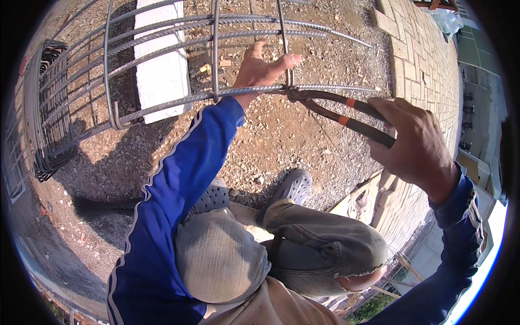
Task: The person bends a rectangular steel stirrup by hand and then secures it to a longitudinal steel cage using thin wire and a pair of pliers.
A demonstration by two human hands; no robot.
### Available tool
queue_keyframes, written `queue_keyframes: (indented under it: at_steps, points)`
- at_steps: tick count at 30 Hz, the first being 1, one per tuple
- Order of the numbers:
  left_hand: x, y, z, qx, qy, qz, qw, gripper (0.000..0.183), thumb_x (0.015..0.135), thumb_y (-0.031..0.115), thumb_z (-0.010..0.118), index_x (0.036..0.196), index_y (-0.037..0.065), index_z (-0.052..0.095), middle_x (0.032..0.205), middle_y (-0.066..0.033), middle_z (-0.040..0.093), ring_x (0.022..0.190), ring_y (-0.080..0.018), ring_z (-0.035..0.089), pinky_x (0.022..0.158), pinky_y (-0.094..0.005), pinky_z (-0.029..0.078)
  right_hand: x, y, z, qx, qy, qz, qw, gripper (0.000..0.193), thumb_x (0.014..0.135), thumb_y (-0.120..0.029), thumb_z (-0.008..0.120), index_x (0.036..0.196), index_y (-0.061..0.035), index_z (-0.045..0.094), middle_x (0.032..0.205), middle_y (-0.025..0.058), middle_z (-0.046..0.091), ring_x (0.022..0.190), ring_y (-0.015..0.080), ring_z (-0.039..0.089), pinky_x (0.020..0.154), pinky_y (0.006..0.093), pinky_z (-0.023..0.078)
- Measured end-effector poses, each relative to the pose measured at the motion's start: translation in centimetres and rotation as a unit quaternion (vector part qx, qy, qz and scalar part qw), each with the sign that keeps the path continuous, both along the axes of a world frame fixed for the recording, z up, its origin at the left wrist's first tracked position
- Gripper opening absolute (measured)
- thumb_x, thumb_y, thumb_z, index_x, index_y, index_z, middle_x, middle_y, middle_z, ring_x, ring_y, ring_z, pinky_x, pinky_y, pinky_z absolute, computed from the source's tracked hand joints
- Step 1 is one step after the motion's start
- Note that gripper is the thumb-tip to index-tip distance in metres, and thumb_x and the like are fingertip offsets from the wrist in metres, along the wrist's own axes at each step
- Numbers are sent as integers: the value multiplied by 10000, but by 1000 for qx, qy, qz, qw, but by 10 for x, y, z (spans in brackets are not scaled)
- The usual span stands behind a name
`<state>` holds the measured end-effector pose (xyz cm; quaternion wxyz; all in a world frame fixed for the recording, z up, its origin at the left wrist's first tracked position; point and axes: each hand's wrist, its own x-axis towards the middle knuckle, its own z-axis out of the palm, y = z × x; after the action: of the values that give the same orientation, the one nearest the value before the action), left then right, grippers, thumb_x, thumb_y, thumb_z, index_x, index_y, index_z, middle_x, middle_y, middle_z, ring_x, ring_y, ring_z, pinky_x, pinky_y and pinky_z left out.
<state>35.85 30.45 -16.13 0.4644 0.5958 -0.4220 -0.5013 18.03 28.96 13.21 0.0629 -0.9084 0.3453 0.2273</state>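
My right hand is closed round the dark grips of a pair of end-cutting nippers with orange bands. Their jaws meet the crossing of the nearest ribbed bar of a rebar cage and an upright stirrup. From below that bar my left hand reaches into the cage, its thumb and a finger spread apart just left of the stirrup. Nothing shows in its grasp; the other fingers are partly hidden. Any wire at the jaws is too small to make out.
A white block lies under the cage bars. Bundled bent stirrups surround the bars at the left. Gravelly ground spreads around my feet, with stacked pale bricks at the right. My bent knees are close below the work.
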Motion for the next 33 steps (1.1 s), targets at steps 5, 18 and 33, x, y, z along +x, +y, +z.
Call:
queue_keyframes:
  at_steps: [5,18,33]
  points:
    - [-2,-4,-25,-19,-5,31,999,933,534,915,526,1171,250,681,1390,-370,303,1303,-461,321,1100,-472,304,-51,85,-81,200,-168,-308,915,615,744,-108,634,1302,53,432,1081,262,626,886,374,670,781,401,523]
    - [-8,-3,7,64,137,60,987,1292,580,687,682,1387,-178,161,1210,-320,515,1157,-376,504,977,-396,417,-93,121,-198,211,-410,-311,831,648,742,-75,640,1326,91,415,1162,236,599,1050,294,627,906,337,475]
    - [-7,1,22,71,177,40,981,993,706,518,629,1461,10,230,1145,-117,421,993,-199,497,832,-416,449,-102,124,-213,311,-415,-342,784,715,698,-92,641,1344,87,393,1030,165,613,912,202,626,809,306,496]
